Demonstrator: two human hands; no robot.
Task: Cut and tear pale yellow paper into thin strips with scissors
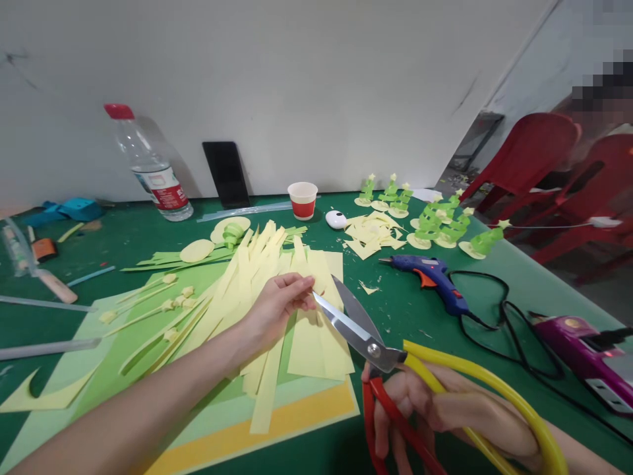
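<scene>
My right hand [410,402] grips a large pair of scissors [374,349] with yellow and red handles, its blades parted and pointing up and left. The thumb and fingers of my left hand [277,300] are pinched together right by the lower blade's tip. Whatever sits between those fingers is too small to make out. Beneath the left hand lies a heap of pale yellow paper strips [237,270]. These rest on stacked sheets of green and yellow paper [297,412]. Thin strips with small knotted paper ends [171,303] lie to the left.
Green spiral paper trees [440,224] with star tops stand at the back right, near yellow paper scraps [370,231]. A blue glue gun [430,274] and its cord lie beside a purple power strip [583,356]. A bottle [158,178], phone [226,175] and paper cup [303,201] line the wall.
</scene>
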